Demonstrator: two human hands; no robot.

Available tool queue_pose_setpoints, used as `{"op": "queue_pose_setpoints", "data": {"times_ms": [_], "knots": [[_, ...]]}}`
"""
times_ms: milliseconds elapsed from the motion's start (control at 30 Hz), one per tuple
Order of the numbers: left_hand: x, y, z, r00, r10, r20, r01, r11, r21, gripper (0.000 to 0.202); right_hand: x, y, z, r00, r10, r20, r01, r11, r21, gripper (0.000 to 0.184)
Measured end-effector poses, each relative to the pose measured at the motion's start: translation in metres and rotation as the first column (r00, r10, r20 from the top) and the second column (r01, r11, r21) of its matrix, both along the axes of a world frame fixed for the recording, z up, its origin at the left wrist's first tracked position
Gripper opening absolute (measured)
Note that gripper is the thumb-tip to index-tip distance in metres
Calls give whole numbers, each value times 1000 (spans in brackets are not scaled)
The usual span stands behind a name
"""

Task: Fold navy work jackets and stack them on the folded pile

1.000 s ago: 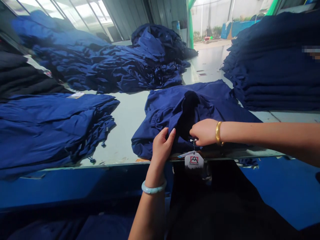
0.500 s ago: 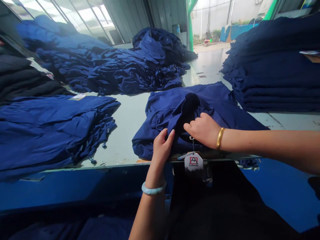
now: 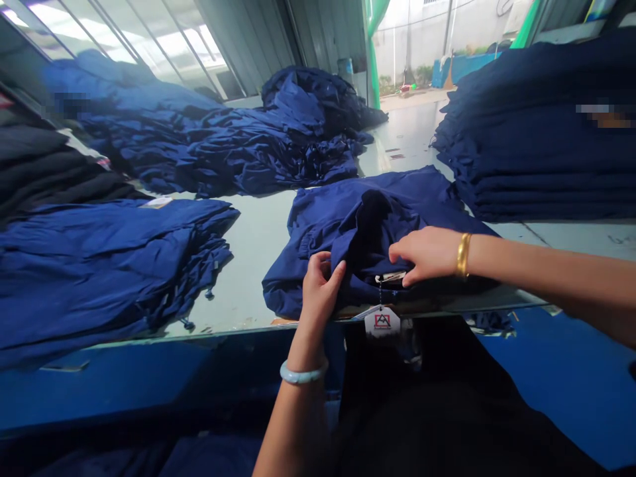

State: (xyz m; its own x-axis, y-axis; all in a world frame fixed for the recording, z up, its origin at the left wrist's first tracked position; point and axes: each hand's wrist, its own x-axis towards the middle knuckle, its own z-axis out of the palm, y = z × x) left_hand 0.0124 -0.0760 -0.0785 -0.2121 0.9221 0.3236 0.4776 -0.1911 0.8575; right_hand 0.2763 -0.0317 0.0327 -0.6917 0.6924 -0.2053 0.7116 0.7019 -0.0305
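The left hand (image 3: 320,288) is clenched: its fingers curl over a fold at the near edge of the navy garment (image 3: 311,225), which lies flat on the table (image 3: 253,265) directly ahead of that hand, close to the table's near edge. The right hand (image 3: 427,255) is released, not clenched. It lies palm down with the fingers extended, and its fingertips (image 3: 405,278) rest on or just above the cloth, right beside a small pale label (image 3: 391,278) (too small to read). The two hands are near each other, with a dark inner fold of the garment (image 3: 370,232) between them. Just below the right fingertips, a hang tag (image 3: 381,322) dangles from a thin cord (image 3: 380,295), over the table edge. A pale bangle (image 3: 302,372) circles the left wrist, and a gold bangle (image 3: 463,255) circles the right. Beyond the right hand stands a tall stack of folded navy garments (image 3: 536,146), while left of the left hand lies a looser navy pile (image 3: 104,265), with a black pile (image 3: 44,162) past it. Farther ahead of both hands, a rumpled navy heap (image 3: 248,142) covers the far part of the table — its folds are loose and uneven.
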Motion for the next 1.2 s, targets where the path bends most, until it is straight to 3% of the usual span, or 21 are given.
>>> {"op": "queue_pose_setpoints", "data": {"times_ms": [67, 167, 267, 400, 500, 600, 700, 767, 900, 1033, 1200], "knots": [[0, 0, 3, 999, 53, -1, -53, 998, 36, 55, 12, 13, 10, 991, -79, -108, 77, 997, -21, 32], [8, 0, 25, 958, 170, -230, -137, 979, 153, 58, 25, 37, 17, 945, -266, -192, 296, 944, 147, 35], [26, 8, 61, 768, 234, -596, -159, 971, 176, 37, 19, 56, 10, 910, -396, -125, 414, 889, 196, 49], [44, 33, 96, 506, 28, -862, -194, 978, -83, 39, 3, 69, -5, 885, -465, -15, 462, 876, 142, 69], [39, 52, 105, 441, -135, -888, -228, 939, -256, 30, 4, 71, -9, 879, -474, 55, 466, 877, 113, 62], [27, 60, 109, 471, -120, -874, -256, 930, -265, 24, 11, 71, -7, 886, -454, 89, 453, 891, 39, 57], [24, 62, 115, 553, -31, -833, -278, 935, -219, 31, 7, 71, -8, 883, -466, 62, 467, 884, -1, 77], [25, 61, 122, 614, 9, -790, -282, 937, -208, 35, -2, 70, -11, 884, -465, 45, 463, 885, 52, 82], [17, 62, 132, 683, 115, -721, -329, 930, -163, 37, -11, 70, -12, 874, -475, 99, 463, 878, 122, 52], [-2, 60, 127, 737, 132, -663, -351, 913, -209, 46, 17, 73, 5, 846, -529, 62, 520, 846, 113, 43], [-20, 53, 110, 743, 56, -667, -299, 920, -255, 51, 60, 56, 29, 809, -583, -79, 573, 751, 328, 45]]}}
